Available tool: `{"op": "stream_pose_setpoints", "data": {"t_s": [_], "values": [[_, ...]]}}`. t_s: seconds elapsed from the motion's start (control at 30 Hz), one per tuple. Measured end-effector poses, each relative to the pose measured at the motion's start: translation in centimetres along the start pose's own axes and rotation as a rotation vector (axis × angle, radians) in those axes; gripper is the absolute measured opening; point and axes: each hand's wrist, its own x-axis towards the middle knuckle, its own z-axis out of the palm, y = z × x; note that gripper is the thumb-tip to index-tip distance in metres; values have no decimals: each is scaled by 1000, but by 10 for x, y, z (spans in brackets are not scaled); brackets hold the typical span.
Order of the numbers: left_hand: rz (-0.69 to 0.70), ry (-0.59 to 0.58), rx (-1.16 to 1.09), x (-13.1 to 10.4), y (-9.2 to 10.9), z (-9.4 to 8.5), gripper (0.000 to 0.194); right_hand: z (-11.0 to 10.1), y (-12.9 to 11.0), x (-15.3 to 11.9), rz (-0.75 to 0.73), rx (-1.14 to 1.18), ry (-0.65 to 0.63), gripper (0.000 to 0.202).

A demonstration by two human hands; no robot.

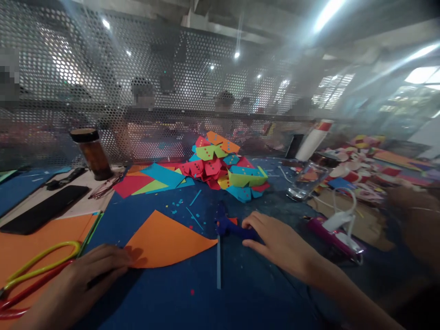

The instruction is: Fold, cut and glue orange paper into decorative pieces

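My left hand (98, 270) pinches the left corner of an orange fan-shaped sheet of paper (165, 243). The sheet lies on the blue table surface, its pointed tip to the right. My right hand (271, 233) has thumb and fingers around the handle end of a dark blue glue gun (228, 225), which lies just beyond that tip. Below the gun is a thin pale blue strip (219, 263). Behind it stands a pile of folded, punched coloured paper pieces (213, 167). Flat coloured sheets (154, 178) lie to its left.
Yellow-and-red-handled scissors (41, 270), a black phone (44, 208) and a brown jar (92, 153) are on the left. A clear glass jar (309, 176) and a purple-and-white tool (337, 236) are on the right. Another person's arm (415, 215) shows at far right. A perforated metal screen (172, 91) stands behind.
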Motion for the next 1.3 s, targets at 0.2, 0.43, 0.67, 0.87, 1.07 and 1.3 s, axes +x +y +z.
{"op": "stream_pose_setpoints", "data": {"t_s": [0.2, 0.43, 0.67, 0.87, 1.07, 1.3], "values": [[-44, 37, -20, -3, -3, 6, 22, 6, -4, -3, -2, 44, 11, 13], [-61, 70, -25, -7, -2, 12, 22, 8, 16, -38, 57, 77, 101, 14], [-52, 79, 17, -10, -7, 14, 20, 20, 38, -75, 102, -28, 252, 21], [-40, 90, 11, -9, -8, 14, 19, 20, 39, -80, 147, -107, 276, 33], [-50, 82, 16, -11, -7, 15, 21, -13, -10, -55, 5, -117, 361, 31], [27, 101, -11, -1, 9, 5, 19, -21, -87, 10, -409, 41, 72, 20]]}}
